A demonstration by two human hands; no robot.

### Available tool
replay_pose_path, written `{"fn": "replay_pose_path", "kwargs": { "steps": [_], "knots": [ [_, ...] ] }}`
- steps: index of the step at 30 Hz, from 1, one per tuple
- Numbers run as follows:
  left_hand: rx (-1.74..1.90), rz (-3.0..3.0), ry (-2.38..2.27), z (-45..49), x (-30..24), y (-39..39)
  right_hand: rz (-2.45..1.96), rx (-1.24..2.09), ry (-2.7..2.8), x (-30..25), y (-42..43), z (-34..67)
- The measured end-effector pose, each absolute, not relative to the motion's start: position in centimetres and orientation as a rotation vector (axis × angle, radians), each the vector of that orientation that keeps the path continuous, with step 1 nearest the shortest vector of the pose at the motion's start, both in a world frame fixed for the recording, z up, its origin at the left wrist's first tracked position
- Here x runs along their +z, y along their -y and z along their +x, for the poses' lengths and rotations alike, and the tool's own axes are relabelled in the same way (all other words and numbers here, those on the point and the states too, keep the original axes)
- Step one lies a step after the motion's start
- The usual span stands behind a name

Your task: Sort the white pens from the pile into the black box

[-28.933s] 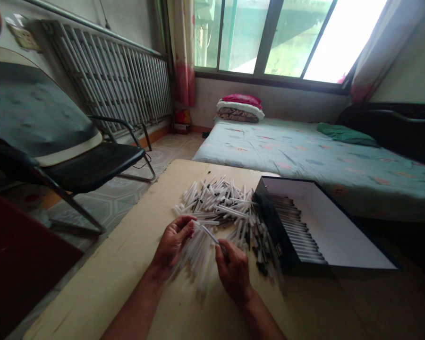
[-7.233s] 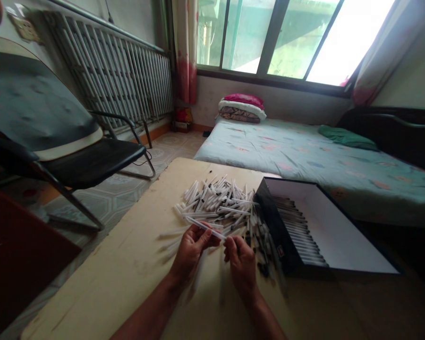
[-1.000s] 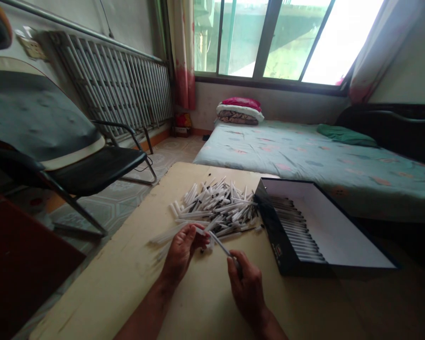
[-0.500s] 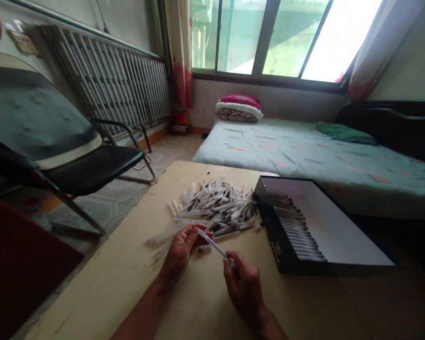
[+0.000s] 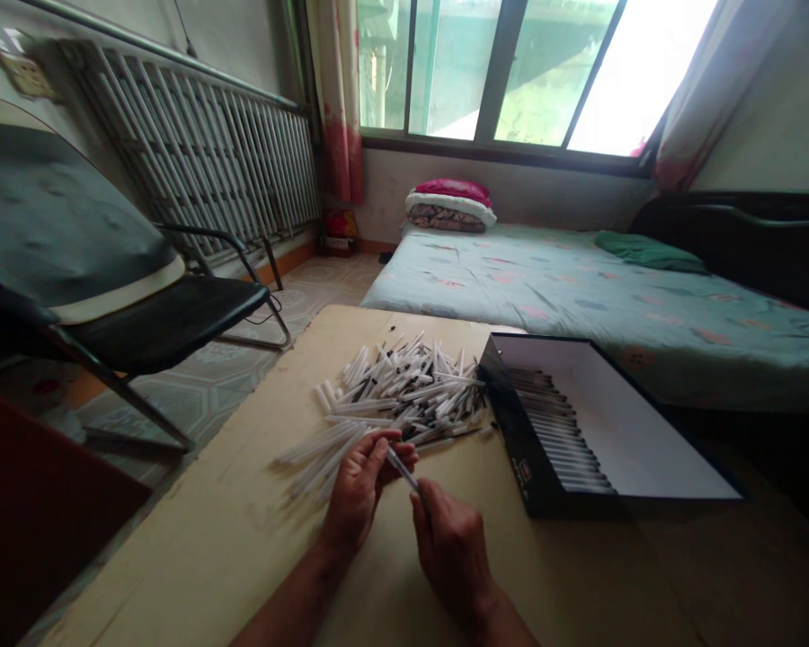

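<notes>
A heap of white pens with black ends (image 5: 404, 391) lies crosswise on the pale wooden table top (image 5: 175, 548). My left hand (image 5: 360, 490) sits just in front of the heap, with a fan of white pens (image 5: 316, 454) blurred and spreading out to the left from under its fingers. A slim pen (image 5: 402, 469) runs between both hands. My right hand (image 5: 451, 548) pinches that pen's lower end, which is hidden by the fingers. To the right stands an open black box (image 5: 522, 440) with a white inside, holding rows of pens (image 5: 553, 422).
A black folding chair (image 5: 141, 314) stands left of the table, beside a wall radiator (image 5: 202, 153). A bed with a pale green quilt (image 5: 546, 296) lies behind the table, under a window. A dark red surface (image 5: 33, 521) lies at lower left.
My right hand has slid in toward my left hand, and less of the pen shows between them. The fan of pens at my left hand spreads wider. The view has tilted slightly.
</notes>
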State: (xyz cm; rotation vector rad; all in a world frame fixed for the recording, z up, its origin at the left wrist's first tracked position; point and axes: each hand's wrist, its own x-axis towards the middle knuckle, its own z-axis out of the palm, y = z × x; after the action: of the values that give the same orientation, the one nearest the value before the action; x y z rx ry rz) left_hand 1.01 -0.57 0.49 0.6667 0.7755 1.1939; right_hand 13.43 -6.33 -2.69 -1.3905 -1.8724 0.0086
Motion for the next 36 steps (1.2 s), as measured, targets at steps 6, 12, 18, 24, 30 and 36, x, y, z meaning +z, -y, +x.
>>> {"fn": "replay_pose_path", "kwargs": {
  "steps": [6,12,18,24,30,36],
  "knots": [
    [1.2,0.606,-0.772,1.2,0.3,0.6,-1.424,-0.104,1.888,-2.3,6.4,13.0],
    [1.209,0.63,-0.763,1.5,0.2,0.7,-1.47,-0.095,1.872,-2.7,6.4,12.8],
    [1.178,0.639,-0.743,1.5,0.2,0.7,-1.39,0.217,1.746,-3.0,6.5,12.8],
    [1.165,0.651,-0.726,1.4,0.1,0.6,-1.345,0.585,1.509,-1.9,6.4,12.7],
    [1.169,0.683,-0.741,1.6,-0.2,0.6,-1.322,0.999,1.213,-2.7,6.0,12.6],
    [1.148,0.726,-0.765,1.3,-0.2,0.4,-1.3,1.077,1.189,-2.7,5.8,12.5]
  ]
}}
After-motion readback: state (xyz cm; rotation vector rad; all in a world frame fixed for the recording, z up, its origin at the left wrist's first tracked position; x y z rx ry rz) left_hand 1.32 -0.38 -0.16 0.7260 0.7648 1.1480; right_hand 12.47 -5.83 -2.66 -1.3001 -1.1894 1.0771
